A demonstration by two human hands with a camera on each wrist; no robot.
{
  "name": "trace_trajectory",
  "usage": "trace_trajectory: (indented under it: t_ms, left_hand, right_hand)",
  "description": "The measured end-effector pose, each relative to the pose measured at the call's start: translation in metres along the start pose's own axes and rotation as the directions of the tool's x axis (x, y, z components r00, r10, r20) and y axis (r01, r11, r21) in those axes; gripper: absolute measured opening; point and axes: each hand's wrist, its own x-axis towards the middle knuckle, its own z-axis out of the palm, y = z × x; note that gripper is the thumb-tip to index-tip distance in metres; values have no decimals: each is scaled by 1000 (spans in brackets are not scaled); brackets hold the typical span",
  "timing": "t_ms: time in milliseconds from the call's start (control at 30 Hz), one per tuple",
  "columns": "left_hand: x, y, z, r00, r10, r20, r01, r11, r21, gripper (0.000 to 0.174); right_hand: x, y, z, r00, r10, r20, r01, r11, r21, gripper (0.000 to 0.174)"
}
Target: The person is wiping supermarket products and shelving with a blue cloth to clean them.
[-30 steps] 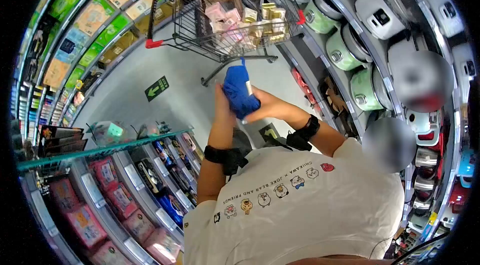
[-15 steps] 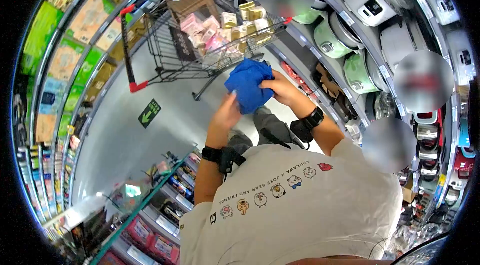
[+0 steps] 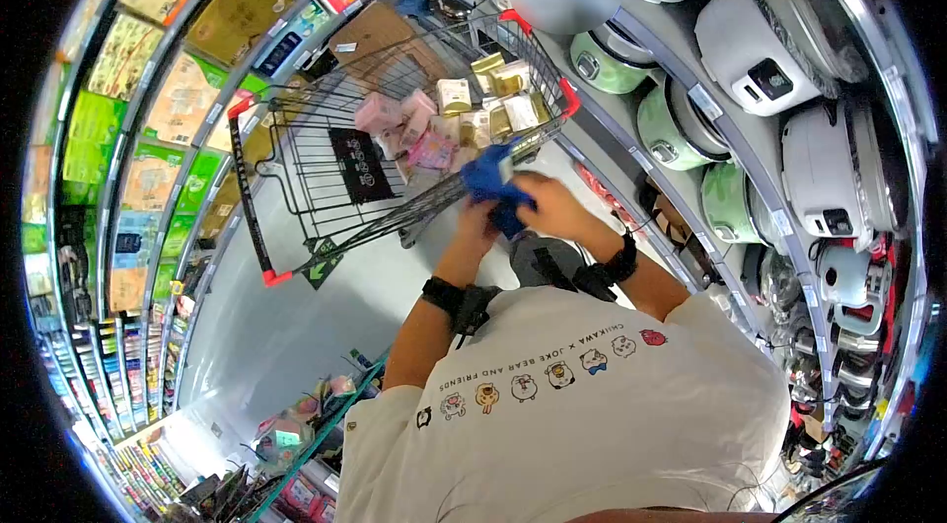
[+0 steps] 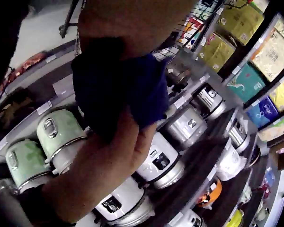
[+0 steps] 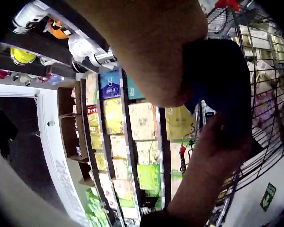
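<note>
A blue bundle [image 3: 490, 184] sits at frame centre, against the near rim of the cart [image 3: 247, 189]. Both hands clasp it: the left hand [image 3: 475, 225] has its fingers curled on the lower end, and the right hand [image 3: 548, 205] grips the side. The bundle's long axis slants from upper left to lower right. The shirt [image 3: 592, 405] reads "CHIIKAWA x JOKE BEAR AND FRIENDS".

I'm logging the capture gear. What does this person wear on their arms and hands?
The left hand and the right hand are ungloved. Each wrist carries a black strap with a small black unit: left strap, right strap. Short sleeves of a white T-shirt with cartoon figures leave the forearms uncovered.
</note>
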Motion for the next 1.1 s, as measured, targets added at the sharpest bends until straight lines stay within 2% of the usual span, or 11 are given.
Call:
trace_trajectory:
  t_ms: [67, 133, 267, 367, 400, 500, 700, 767, 833, 1000, 1100]
  left_hand:
    - [7, 30, 19, 940, -313, -132, 207, 836, -508, 26]
    - [18, 37, 23, 943, -313, -111, 211, 825, -525, 26]
    - [32, 57, 34, 907, -381, -178, 239, 815, -527, 27]
    - [49, 55, 23, 927, -336, -165, 209, 831, -516, 28]
    - [53, 67, 29, 924, -326, -202, 187, 844, -503, 28]
    - [68, 82, 12, 925, -323, -200, 203, 866, -458, 29]
    - [116, 97, -48, 862, -445, -243, 269, 808, -523, 23]
    - [139, 73, -89, 825, -500, -264, 301, 783, -544, 24]
    - [157, 38, -147, 778, -563, -277, 355, 759, -545, 25]
    - [156, 39, -227, 540, -660, -522, 221, 710, -669, 40]
    - [156, 0, -276, 427, -812, -399, 258, 532, -807, 54]
  right_hand:
    - [12, 0, -5, 982, -189, 30, 189, 982, -18, 31]
    - [19, 15, -3, 977, -195, 87, 206, 969, -135, 33]
    - [47, 29, -18, 958, 277, 73, -286, 915, 284, 45]
    - [62, 68, 1, 974, 228, -8, -224, 964, 143, 56]
    - [67, 78, 7, 921, 354, 160, -385, 889, 248, 68]
    - [84, 113, 27, 886, 277, 373, -368, 909, 198, 69]
    - [155, 150, 77, 796, 463, 389, -442, 885, -148, 49]
    - [164, 199, 123, 762, 529, 374, -448, 847, -285, 46]
    - [202, 199, 136, 591, 645, 484, -654, 735, -182, 50]
    - [232, 261, 211, 540, 620, 569, -632, 745, -213, 51]
    - [209, 323, 267, 506, 588, 631, -842, 495, 214, 57]
